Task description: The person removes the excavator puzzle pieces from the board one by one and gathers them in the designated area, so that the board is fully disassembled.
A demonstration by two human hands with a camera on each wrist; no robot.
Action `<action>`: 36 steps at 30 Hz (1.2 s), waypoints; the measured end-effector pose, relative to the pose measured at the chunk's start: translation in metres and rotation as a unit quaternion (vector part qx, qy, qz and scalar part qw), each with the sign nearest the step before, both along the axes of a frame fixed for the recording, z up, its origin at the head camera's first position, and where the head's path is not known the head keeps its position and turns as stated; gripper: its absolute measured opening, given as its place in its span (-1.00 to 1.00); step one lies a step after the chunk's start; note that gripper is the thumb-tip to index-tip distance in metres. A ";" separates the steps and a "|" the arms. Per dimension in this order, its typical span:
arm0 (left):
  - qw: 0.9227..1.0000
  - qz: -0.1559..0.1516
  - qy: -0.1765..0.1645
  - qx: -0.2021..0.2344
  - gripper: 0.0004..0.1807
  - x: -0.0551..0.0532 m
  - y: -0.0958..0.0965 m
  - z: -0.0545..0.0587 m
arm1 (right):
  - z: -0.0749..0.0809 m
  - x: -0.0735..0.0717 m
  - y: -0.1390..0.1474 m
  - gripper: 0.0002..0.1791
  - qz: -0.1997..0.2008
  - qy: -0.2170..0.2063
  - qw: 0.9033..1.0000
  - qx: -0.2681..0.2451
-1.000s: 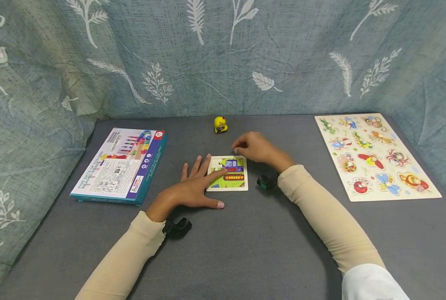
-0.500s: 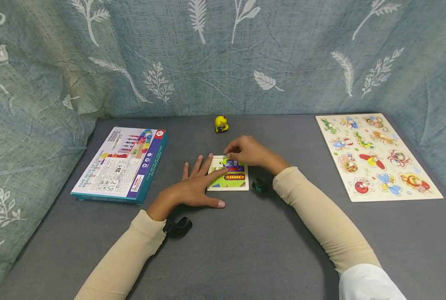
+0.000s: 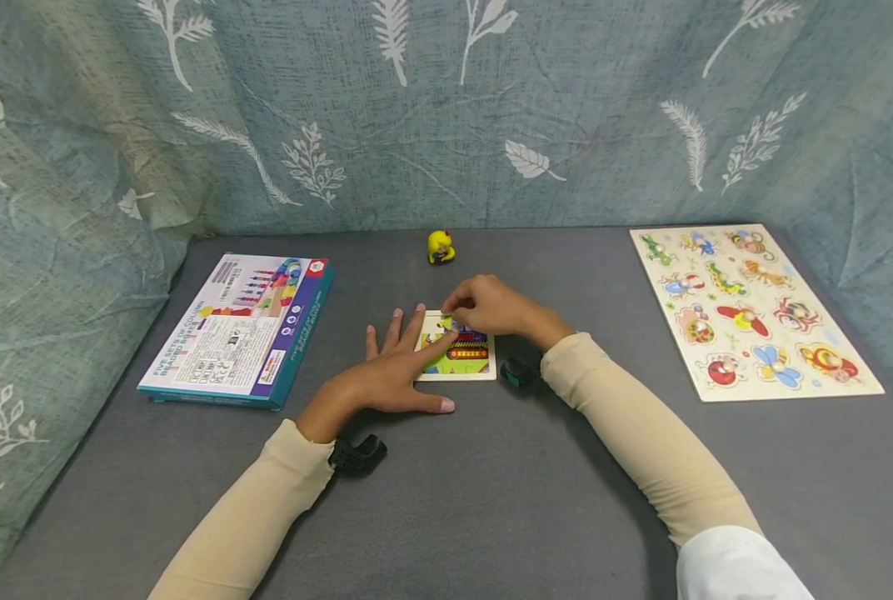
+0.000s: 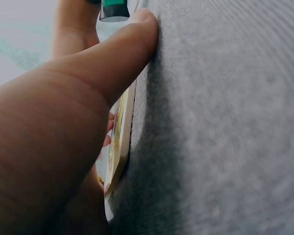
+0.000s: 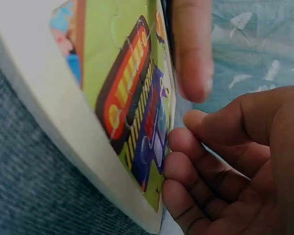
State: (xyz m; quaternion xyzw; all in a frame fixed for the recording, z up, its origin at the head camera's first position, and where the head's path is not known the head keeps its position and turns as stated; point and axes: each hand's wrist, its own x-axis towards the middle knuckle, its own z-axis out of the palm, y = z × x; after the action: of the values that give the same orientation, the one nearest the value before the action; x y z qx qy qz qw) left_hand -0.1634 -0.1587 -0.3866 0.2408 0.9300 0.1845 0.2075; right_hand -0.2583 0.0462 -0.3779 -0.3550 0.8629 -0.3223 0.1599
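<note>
A small square jigsaw puzzle (image 3: 457, 367) with a pale wooden frame lies mid-table and shows a tracked vehicle on green. My left hand (image 3: 386, 379) is spread flat on its left side, the index finger reaching over the picture and the thumb on the cloth. At the puzzle's upper edge, my right hand (image 3: 495, 307) pinches a small puzzle piece (image 3: 450, 322) between thumb and fingertips; most of the piece is hidden. From the right wrist view, the other curled fingers (image 5: 178, 166) lie along the puzzle's edge, near the left index finger.
A boxed bead set (image 3: 236, 333) lies to the left. The insect peg board (image 3: 754, 312) is on the right, and a small yellow toy figure (image 3: 441, 247) stands behind the puzzle. A patterned curtain (image 3: 446, 117) hangs along the table's back edge.
My right hand has moved left and nearer, from beyond the puzzle's upper right corner to over its upper middle. The left hand stays in place.
</note>
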 end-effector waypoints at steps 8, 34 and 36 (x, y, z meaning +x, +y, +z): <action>1.000 -0.002 -0.012 -0.020 0.02 -0.001 0.004 -0.001 | 0.003 -0.001 -0.002 -0.69 0.001 -0.012 1.000 0.022; 1.000 -0.011 -0.007 -0.007 0.02 0.000 0.001 0.003 | 0.003 0.000 -0.004 -0.66 0.004 -0.029 0.999 0.037; 1.000 -0.009 -0.008 -0.010 0.02 0.000 -0.001 0.003 | 0.003 0.000 -0.006 -0.66 0.003 -0.030 0.999 0.035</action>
State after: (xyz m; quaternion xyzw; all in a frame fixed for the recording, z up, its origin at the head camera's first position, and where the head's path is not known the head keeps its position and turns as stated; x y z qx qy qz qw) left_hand -0.1633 -0.1600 -0.3835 0.2459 0.9278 0.1755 0.2190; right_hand -0.2583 0.0406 -0.3747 -0.3416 0.8678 -0.3014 0.1986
